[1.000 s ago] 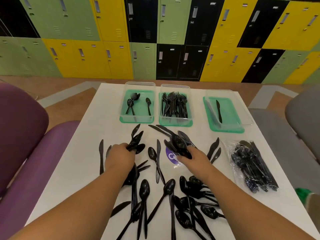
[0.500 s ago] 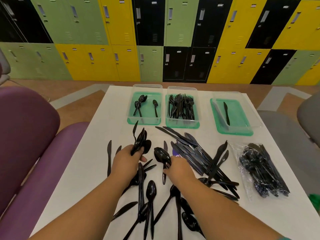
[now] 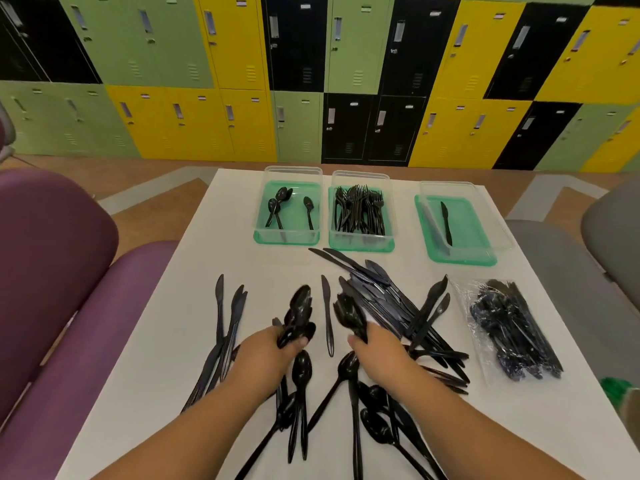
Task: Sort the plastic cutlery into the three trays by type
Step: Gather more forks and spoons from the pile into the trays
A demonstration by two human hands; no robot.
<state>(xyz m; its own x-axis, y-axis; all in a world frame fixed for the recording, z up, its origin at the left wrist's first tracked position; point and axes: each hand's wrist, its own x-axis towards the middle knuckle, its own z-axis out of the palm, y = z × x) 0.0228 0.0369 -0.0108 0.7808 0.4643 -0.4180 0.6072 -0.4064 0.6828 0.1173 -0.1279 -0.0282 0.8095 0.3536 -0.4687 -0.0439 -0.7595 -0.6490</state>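
Fingers of the left hand (image 3: 266, 351) are curled tight around a bunch of black spoons (image 3: 299, 317), and the right hand (image 3: 381, 351) grips a second spoon bunch (image 3: 349, 315) — both low on the white bench (image 3: 166, 341). At 12 o'clock stand three trays: spoon tray (image 3: 287, 237), fork tray (image 3: 360, 244), knife tray (image 3: 460, 258) — loose knives (image 3: 384, 292) lie between.

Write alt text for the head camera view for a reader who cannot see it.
Both hands, left and right, each grip a bunch of black spoons above loose cutlery on a white table. Beyond stand three trays: spoons, forks, one knife.
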